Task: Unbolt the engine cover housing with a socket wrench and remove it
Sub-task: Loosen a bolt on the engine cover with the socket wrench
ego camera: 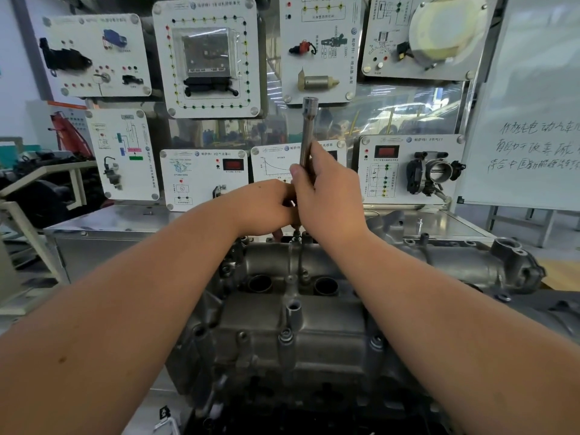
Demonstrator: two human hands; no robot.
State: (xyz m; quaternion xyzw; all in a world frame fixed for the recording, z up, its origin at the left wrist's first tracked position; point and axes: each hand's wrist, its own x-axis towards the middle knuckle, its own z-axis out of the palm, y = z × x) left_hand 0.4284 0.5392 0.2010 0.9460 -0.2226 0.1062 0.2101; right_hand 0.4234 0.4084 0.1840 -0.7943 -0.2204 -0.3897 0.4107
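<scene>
Both your hands meet at the housing's far edge: your right hand point(326, 196) has fingers clamped round the upright socket wrench point(307, 136) to steady it, while your left hand point(266, 204) curls at its base, guiding it onto a bolt. The engine cover housing point(292, 324) sits bolted on the desk point(103, 221).

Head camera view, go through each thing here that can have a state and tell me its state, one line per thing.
Socket wrench: upright, gripped, lower end hidden behind the hands.
Right hand: wrapped round the wrench shaft.
Left hand: curled at the wrench's lower part; its exact hold is hidden.
Engine cover housing: still seated on the engine.
Near bolt: still in its hole.
Two round wells: open.
</scene>
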